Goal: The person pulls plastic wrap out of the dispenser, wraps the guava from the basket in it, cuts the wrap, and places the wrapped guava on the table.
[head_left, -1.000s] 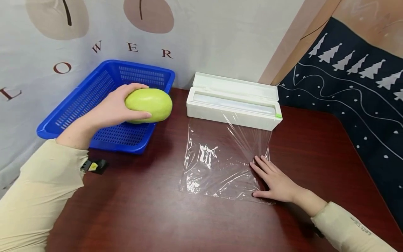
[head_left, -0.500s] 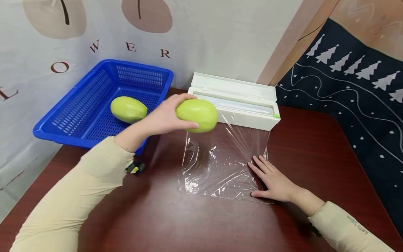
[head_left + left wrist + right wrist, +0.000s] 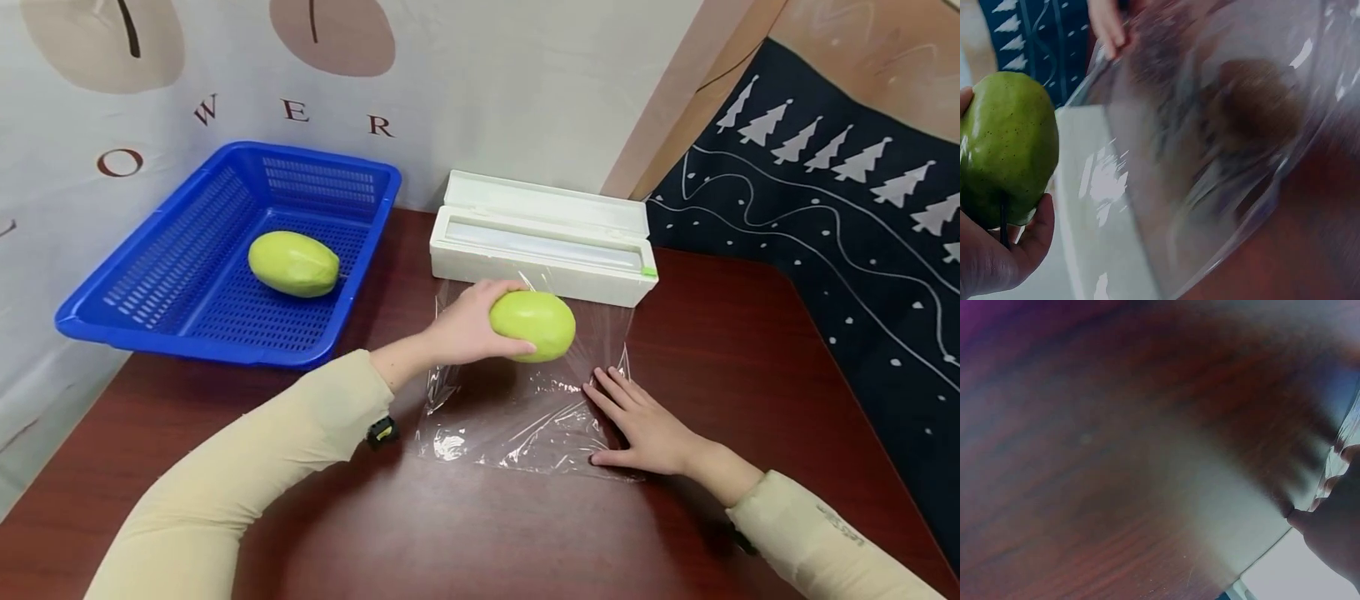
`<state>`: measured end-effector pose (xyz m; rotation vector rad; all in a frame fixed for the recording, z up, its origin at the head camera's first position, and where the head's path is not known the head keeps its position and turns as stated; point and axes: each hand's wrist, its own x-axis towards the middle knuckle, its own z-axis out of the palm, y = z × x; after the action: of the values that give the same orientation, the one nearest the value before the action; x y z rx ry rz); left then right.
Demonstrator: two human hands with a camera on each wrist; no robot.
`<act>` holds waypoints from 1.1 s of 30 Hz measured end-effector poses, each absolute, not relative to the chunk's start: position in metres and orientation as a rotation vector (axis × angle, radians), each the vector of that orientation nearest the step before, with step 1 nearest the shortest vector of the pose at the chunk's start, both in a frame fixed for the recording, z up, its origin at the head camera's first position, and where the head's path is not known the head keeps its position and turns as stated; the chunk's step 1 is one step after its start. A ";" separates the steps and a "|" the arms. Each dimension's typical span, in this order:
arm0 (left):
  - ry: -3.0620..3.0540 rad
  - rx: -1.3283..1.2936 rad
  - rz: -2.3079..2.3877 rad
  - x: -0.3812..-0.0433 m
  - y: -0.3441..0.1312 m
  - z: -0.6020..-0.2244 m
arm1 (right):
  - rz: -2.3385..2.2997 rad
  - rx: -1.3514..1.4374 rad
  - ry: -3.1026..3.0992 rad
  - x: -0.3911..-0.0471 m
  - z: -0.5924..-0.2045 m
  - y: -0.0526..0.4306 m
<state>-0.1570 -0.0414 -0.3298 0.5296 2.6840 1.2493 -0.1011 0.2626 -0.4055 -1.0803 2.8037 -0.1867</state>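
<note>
My left hand (image 3: pixel 471 327) grips a green pear (image 3: pixel 542 327) from its left side, above a sheet of cling film (image 3: pixel 517 433) on the table. The left wrist view shows speckled skin and a dark stem on that pear (image 3: pixel 1010 147), with the thumb near the stem. Fingers spread, my right hand (image 3: pixel 651 432) rests flat on the film's right edge. The film runs out of a white cling film dispenser (image 3: pixel 540 271), whose lid stands up at the back. In the right wrist view, part of the right hand (image 3: pixel 1338 525) shows dark at the edge.
A blue plastic basket (image 3: pixel 191 343) stands at the back left, with a second green pear (image 3: pixel 294 264) lying in it. A light printed cloth (image 3: pixel 480 92) hangs behind the dark red table (image 3: pixel 465 542). A navy cloth (image 3: pixel 810 225) borders the right side.
My left hand has carried the pear right from over the basket to above the cling film, uncovering the other pear. The right hand keeps its place on the film.
</note>
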 end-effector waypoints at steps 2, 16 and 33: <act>2.690 0.524 1.225 -0.156 -0.035 -0.338 | -0.178 -1.078 2.802 -0.101 -0.405 0.263; 2.642 0.514 1.159 -0.148 -0.023 -0.382 | -0.171 -1.037 2.766 -0.103 -0.404 0.261; 2.569 0.628 1.178 -0.144 -0.035 -0.391 | -0.222 -1.009 2.754 -0.100 -0.397 0.264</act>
<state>-0.1436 -0.0354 -0.3907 0.6280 2.5686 1.1781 -0.0998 0.2642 -0.3966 -1.0094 2.7541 -0.2216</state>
